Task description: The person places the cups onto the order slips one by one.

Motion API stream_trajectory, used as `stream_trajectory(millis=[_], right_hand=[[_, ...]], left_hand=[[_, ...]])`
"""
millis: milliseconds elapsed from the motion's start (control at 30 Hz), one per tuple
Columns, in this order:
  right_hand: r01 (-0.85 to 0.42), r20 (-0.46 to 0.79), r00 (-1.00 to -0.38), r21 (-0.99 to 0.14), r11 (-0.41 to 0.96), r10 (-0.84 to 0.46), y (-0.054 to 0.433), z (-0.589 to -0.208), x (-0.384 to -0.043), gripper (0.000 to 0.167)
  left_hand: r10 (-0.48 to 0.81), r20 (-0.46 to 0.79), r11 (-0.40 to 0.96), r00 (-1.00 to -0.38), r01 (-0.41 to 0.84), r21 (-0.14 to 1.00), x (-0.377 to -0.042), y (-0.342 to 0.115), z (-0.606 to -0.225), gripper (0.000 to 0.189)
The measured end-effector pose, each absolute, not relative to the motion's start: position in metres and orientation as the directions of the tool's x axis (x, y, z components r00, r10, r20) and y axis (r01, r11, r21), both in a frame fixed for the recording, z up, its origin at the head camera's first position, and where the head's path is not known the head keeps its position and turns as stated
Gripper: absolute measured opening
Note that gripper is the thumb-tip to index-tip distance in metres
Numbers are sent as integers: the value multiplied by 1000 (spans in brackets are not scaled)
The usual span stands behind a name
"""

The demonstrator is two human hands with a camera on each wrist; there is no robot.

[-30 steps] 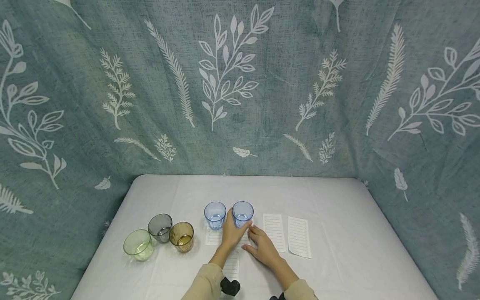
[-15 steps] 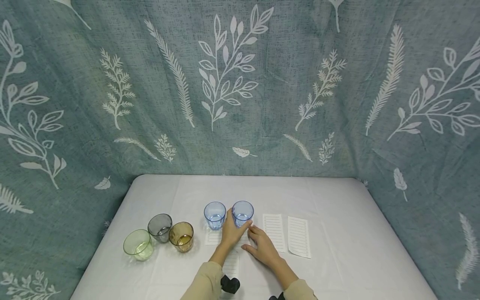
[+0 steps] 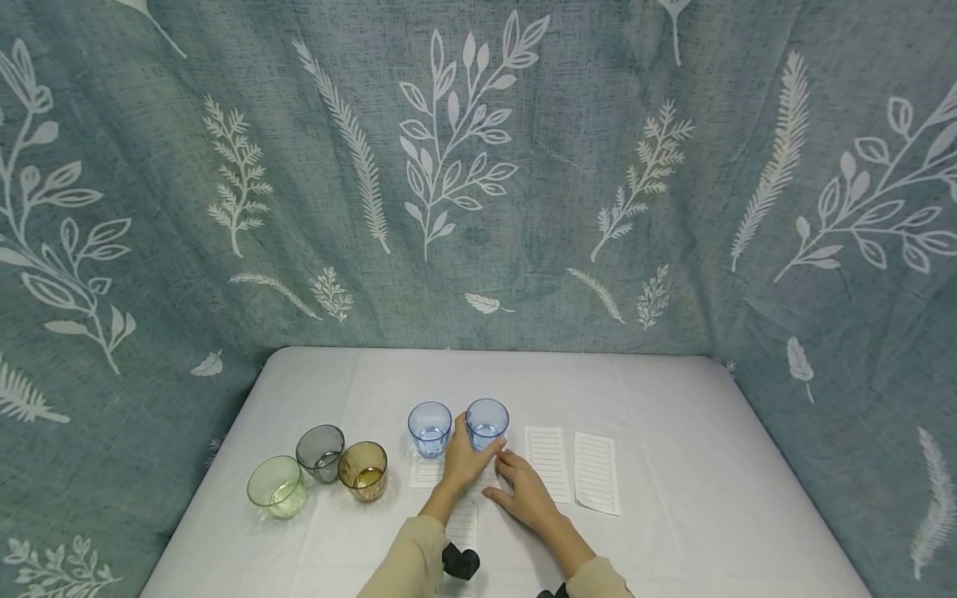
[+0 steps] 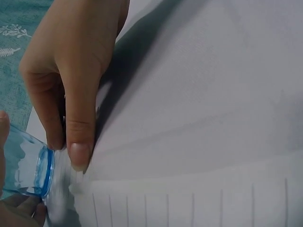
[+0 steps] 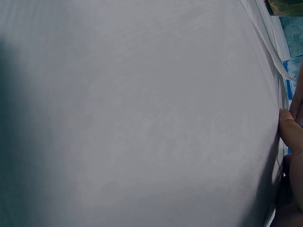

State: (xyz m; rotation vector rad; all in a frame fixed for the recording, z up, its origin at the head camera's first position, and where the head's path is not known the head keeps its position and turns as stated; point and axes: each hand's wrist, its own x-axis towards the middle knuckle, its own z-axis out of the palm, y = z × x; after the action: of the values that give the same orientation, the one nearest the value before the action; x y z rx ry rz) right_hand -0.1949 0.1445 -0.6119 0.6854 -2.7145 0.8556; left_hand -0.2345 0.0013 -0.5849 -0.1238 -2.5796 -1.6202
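Note:
In the head view my left hand (image 3: 465,458) grips a clear blue glass (image 3: 487,425), its thumb across the near side. The left wrist view catches the glass's base (image 4: 47,172) low on the left, fingers around it. A second blue glass (image 3: 429,429) stands just left of that hand. My right hand (image 3: 529,497) lies close by on the right, thumb apart from relaxed fingers. Its fingertips reach down by the end of a lined paper sheet (image 4: 180,203); whether they touch the sheet is unclear. The left hand partly hides the paper beneath the glasses.
Green (image 3: 277,488), grey (image 3: 321,453) and amber (image 3: 363,472) glasses stand together on the left of the white table (image 3: 688,448). Two lined sheets lie to the right, one beside the right hand (image 3: 547,463) and another sheet (image 3: 596,472) farther out. Patterned curtain (image 3: 553,208) surrounds the back and sides.
The blue glass in my left hand has shifted very slightly right and away, that hand moving with it. My right hand stays nearly still. The whole head view has drifted a little.

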Motion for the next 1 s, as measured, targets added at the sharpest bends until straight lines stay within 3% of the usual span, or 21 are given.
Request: stream_trajectory(millis=[400,1000], right_hand=[[-468,303,-883,-510,722,-359,145,-609,-194,56],[-439,279,-898,-499,747,-341,143,-609,-195,59]], left_hand=[[71,112,398,-991,131,908,-236,-3,-587,81],[38,132,392,-990,136,910,-229,-4,-589,78]])
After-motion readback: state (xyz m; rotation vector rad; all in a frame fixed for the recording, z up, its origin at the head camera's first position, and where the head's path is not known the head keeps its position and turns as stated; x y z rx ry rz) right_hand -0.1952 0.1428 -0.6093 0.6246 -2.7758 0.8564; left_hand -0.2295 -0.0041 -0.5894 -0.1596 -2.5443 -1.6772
